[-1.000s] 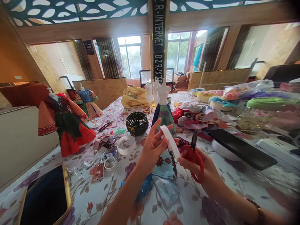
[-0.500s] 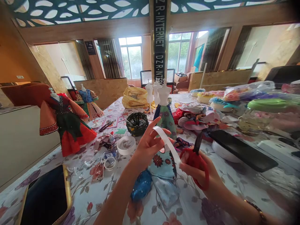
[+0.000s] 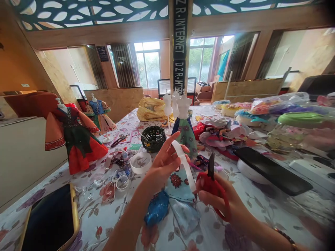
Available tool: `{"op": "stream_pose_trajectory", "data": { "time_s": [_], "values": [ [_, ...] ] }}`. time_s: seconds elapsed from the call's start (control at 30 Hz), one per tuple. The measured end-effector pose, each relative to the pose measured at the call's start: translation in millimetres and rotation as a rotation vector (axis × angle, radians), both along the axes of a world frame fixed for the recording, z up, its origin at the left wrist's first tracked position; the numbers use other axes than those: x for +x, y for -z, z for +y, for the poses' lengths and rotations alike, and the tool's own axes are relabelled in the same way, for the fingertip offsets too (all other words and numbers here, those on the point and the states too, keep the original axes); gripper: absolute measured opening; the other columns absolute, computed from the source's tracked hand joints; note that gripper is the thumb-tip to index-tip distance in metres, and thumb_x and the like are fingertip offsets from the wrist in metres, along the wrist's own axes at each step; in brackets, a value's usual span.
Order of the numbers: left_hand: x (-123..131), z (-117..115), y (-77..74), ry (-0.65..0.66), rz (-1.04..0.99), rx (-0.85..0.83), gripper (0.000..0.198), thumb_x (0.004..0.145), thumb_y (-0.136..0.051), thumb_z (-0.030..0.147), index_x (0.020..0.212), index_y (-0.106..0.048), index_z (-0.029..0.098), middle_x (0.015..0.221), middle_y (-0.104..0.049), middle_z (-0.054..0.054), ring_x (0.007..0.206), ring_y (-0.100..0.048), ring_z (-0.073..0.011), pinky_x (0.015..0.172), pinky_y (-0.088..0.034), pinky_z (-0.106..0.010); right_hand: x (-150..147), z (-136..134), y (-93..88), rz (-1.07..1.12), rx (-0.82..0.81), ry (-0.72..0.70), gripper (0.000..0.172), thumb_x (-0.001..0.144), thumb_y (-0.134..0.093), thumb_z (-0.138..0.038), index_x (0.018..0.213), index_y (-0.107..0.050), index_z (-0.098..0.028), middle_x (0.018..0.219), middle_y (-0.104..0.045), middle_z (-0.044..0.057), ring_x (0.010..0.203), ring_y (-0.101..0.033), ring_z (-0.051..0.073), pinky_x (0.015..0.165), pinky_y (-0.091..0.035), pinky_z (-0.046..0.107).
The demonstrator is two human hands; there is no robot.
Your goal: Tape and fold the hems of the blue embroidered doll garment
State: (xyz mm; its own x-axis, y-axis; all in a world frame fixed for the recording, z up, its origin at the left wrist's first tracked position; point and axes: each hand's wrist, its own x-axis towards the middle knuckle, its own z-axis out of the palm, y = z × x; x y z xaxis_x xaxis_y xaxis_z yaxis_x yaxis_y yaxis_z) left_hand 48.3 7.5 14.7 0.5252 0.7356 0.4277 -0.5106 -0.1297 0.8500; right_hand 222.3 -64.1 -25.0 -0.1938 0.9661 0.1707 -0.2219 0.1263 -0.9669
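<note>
My left hand (image 3: 163, 164) pinches the upper end of a white ribbon strip (image 3: 184, 165) above the table. My right hand (image 3: 222, 202) grips red-handled scissors (image 3: 210, 181), blades pointing up, and its fingers also touch the strip's lower end. Just behind the strip stands a small white mannequin (image 3: 184, 104) wearing a green flowered skirt (image 3: 186, 136). A pale blue flowered cloth piece (image 3: 180, 184) and a shiny blue piece (image 3: 157, 211) lie on the flowered tablecloth (image 3: 86, 216) under my hands.
A mannequin in a red and green dress (image 3: 74, 139) stands at left, another dressed one (image 3: 101, 115) behind it. A black basket (image 3: 153, 138), white tape roll (image 3: 140, 162), phone (image 3: 49, 223), black tablet (image 3: 272, 170), fabric scraps (image 3: 225, 132) and bagged trims (image 3: 280, 104) crowd the table.
The scissors have swung from leaning right to nearly upright and moved closer to the strip. My left hand has drawn the strip slightly left and steeper. The camera has shifted a little.
</note>
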Motion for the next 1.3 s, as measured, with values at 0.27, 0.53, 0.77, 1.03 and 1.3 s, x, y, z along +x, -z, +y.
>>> {"op": "stream_pose_trajectory", "data": {
  "time_s": [0.27, 0.53, 0.77, 1.03, 1.3],
  "values": [
    [7, -1, 2.4, -0.077, -0.090, -0.135, 0.053, 0.081, -0.063, 0.015, 0.129, -0.049, 0.032, 0.101, -0.059, -0.001, 0.082, -0.059, -0.0131, 0.070, -0.048, -0.024, 0, 7, -0.8, -0.077, -0.014, -0.003, 0.029, 0.076, -0.071, -0.044, 0.085, -0.061, -0.019, 0.068, -0.059, -0.003, 0.059, -0.052, 0.010, 0.058, -0.043, 0.022],
    [4, 5, 1.6, -0.208, -0.254, -0.238, 0.052, 0.076, -0.068, 0.013, 0.124, -0.055, 0.030, 0.100, -0.062, 0.001, 0.082, -0.062, -0.0125, 0.074, -0.050, -0.024, 1, 9, 2.6, -0.085, -0.014, -0.064, 0.037, 0.083, -0.060, -0.050, 0.065, -0.051, -0.019, 0.053, -0.052, -0.004, 0.048, -0.045, 0.008, 0.050, -0.035, 0.023],
    [0, 6, -2.8, -0.260, -0.310, -0.284, 0.052, 0.075, -0.069, 0.011, 0.122, -0.056, 0.027, 0.098, -0.064, 0.000, 0.081, -0.063, -0.0127, 0.072, -0.052, -0.026, 3, 10, 7.1, -0.197, 0.008, -0.217, 0.045, 0.079, -0.056, -0.062, 0.065, -0.044, -0.021, 0.047, -0.044, -0.007, 0.038, -0.035, 0.006, 0.039, -0.022, 0.021],
    [1, 3, -2.3, -0.229, -0.279, -0.273, 0.052, 0.076, -0.069, 0.013, 0.123, -0.056, 0.028, 0.099, -0.063, 0.002, 0.082, -0.064, -0.0122, 0.076, -0.053, -0.028, -1, 4, -4.1, -0.327, -0.027, -0.254, 0.050, 0.072, -0.059, -0.067, 0.064, -0.036, -0.023, 0.052, -0.038, -0.007, 0.043, -0.033, 0.007, 0.040, -0.026, 0.022],
    [-1, 1, -6.6, -0.210, -0.259, -0.288, 0.045, 0.079, -0.065, 0.011, 0.121, -0.057, 0.028, 0.103, -0.064, 0.000, 0.083, -0.065, -0.0128, 0.077, -0.056, -0.029, 4, 7, 4.1, -0.389, 0.068, -0.179, 0.045, 0.077, -0.062, -0.054, 0.062, -0.034, -0.021, 0.058, -0.030, -0.007, 0.052, -0.026, 0.008, 0.046, -0.021, 0.023]
  ]
}}
